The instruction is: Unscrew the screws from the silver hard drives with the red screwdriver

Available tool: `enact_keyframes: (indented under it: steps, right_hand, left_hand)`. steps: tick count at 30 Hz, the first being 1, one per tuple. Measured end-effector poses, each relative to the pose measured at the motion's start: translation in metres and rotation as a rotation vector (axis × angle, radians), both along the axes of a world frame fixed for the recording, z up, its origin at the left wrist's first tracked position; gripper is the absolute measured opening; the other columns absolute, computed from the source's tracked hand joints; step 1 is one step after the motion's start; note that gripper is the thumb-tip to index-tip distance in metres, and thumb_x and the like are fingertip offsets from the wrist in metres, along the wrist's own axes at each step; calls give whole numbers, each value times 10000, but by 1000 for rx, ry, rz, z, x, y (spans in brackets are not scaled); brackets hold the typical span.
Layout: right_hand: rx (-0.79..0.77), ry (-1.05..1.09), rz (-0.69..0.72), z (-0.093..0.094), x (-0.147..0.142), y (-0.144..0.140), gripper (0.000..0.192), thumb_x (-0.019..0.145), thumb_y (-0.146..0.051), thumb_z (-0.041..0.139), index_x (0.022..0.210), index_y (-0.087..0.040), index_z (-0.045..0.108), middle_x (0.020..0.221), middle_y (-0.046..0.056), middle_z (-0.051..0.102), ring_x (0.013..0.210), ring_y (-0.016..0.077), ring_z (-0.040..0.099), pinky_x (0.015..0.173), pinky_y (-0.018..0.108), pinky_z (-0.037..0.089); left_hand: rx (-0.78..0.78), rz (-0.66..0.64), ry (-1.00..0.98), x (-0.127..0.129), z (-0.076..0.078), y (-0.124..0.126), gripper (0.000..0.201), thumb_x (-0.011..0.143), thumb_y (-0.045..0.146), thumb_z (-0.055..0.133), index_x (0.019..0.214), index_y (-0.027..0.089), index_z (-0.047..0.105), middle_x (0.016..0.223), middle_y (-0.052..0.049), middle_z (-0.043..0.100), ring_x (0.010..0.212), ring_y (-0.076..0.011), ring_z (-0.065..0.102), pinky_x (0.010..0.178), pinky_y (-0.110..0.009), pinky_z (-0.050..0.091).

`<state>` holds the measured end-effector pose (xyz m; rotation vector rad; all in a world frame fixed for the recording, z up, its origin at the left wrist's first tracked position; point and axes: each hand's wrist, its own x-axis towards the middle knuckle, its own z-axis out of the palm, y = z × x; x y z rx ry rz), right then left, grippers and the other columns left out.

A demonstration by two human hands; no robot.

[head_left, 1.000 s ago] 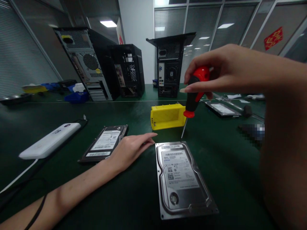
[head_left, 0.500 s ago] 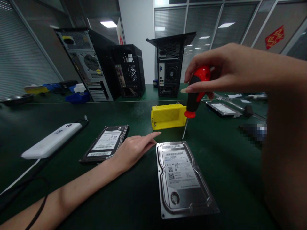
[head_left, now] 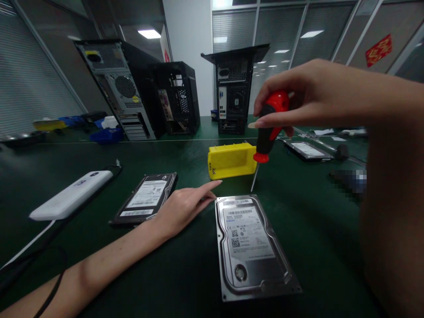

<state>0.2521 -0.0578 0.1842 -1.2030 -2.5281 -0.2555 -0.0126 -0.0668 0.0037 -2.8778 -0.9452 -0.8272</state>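
Right hand [head_left: 308, 95] gripped the red screwdriver [head_left: 270, 128] upright, tip at the hard drive's [head_left: 250, 245] far-right corner screw; left hand [head_left: 182, 205] lay flat, fingers loose, bracing its far-left edge.

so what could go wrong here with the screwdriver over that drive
The right hand holds the screwdriver only at its top, tip at the hard drive far corner, so it might slip and scratch the label. The left hand rests flat beside the drive rather than gripping it, so the drive could slide.
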Motion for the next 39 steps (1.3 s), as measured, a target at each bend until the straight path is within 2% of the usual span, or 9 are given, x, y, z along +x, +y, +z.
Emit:
enact_keyframes:
  steps: [6,15,21,26,32,36,39]
  right_hand:
    - [21,-21,10,-1,0,2,472,720,-666,489,896,-248,620,753,-4,615,561,93,551,396,201,398]
    - [6,0,12,-1,-1,1,468,718,-653,504,892,-236,627,738,-3,622,555,83,548,397,193,391]
    - [23,-3,26,-1,-1,1,446,731,-634,506,884,-234,631,734,6,621,550,77,538,382,178,386]
    - [28,17,36,-1,-1,-2,436,732,-615,522,893,-224,624,750,9,618,560,77,541,381,166,394]
    - [73,87,172,0,-4,-6,359,775,-505,551,915,-184,629,767,-11,599,596,48,525,402,117,382]
    - [141,127,319,-1,-9,-7,296,804,-413,555,925,-152,624,789,-22,585,644,43,531,462,111,400]
    - [151,169,360,-2,-14,-9,294,809,-377,563,958,-127,608,833,-4,587,659,43,535,476,120,407]
  left_hand:
    - [14,25,29,2,-1,1,455,906,205,455,1344,169,333,937,-42,688,786,-157,655,716,-324,550]
    - [-85,21,-46,2,-1,-1,577,892,178,471,1403,185,203,953,-48,691,840,-156,664,771,-337,551]
    - [-130,3,-83,3,0,-2,575,880,165,491,1392,193,230,960,-49,700,870,-165,670,790,-349,546]
    - [-243,22,-168,4,0,-3,571,861,158,524,1370,201,270,971,-36,706,902,-161,670,837,-344,532]
    - [-357,48,-257,5,2,-3,575,838,159,564,1351,201,308,951,-30,712,885,-149,677,841,-315,539]
    - [-385,48,-287,6,4,-3,588,825,152,579,1349,183,315,944,-38,713,880,-151,679,848,-313,542]
    - [-394,51,-307,7,3,-2,604,815,153,593,1351,179,315,938,-40,714,870,-151,682,840,-309,549]
